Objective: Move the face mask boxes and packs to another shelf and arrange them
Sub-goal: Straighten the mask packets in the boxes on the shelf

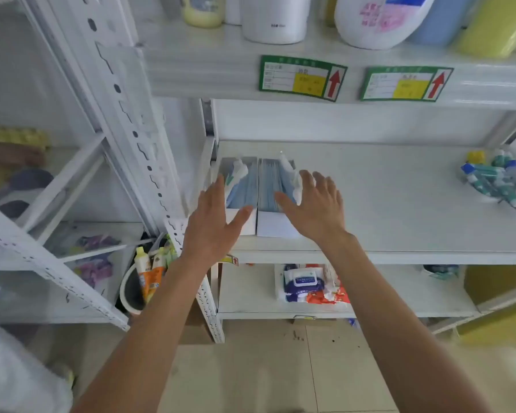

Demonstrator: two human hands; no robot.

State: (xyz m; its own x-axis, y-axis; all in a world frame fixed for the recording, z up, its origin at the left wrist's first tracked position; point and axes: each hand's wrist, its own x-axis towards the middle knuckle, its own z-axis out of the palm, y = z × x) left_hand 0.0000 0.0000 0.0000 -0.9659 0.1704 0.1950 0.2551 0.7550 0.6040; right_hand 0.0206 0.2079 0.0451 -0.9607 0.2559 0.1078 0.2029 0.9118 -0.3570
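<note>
Two open white boxes of blue face masks stand side by side at the left end of the middle shelf (385, 186). The left box (245, 186) and the right box (273, 189) touch each other. My left hand (212, 222) hovers over the left box's near left corner, fingers straight and spread, holding nothing. My right hand (313, 204) is spread over the right box's right side, fingers straight; whether it touches the box I cannot tell.
Several small blue-green bottles (498, 183) lie at the shelf's right end. Large bottles (379, 19) stand on the shelf above, over two green labels (303, 77). Wet-wipe packs (307, 286) lie on the shelf below. A white upright post (125, 120) and a bucket of tubes (143, 278) are at left.
</note>
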